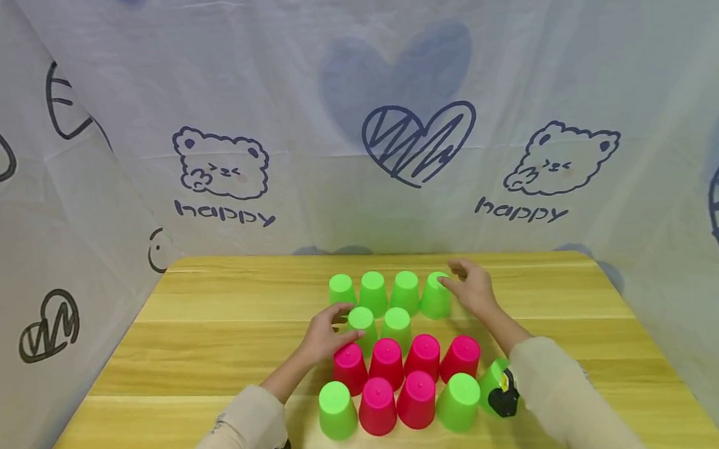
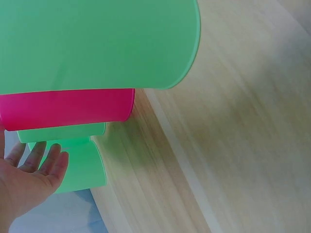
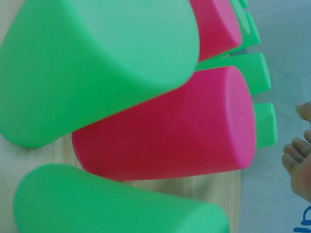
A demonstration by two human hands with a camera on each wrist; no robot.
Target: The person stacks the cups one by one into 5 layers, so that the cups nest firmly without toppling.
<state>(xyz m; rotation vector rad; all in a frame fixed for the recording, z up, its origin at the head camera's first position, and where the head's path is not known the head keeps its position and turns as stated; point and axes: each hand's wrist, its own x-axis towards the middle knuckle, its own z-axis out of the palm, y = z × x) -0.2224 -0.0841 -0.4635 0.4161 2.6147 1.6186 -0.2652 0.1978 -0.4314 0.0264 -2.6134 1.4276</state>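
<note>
An upturned green cup [image 1: 435, 301] stands just left of the loosely spread right hand [image 1: 476, 289]; another upturned cup [image 1: 366, 326] stands beside the left hand [image 1: 324, 334], thumb and fingers parted. Below both hands, upturned pink cups [image 1: 385, 368], insides hidden, stand on the desk [image 1: 217, 329].

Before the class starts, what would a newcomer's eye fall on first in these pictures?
Glossy pink-red tapered plastic cups leap out, upside down in the two nearest rows. Tapered green plastic cups stand beside and beyond them, with the left grip beside the two-cup row and the right grip at the back row's right end. Behind, a pale blue heart marks the whitish cloth.
</note>
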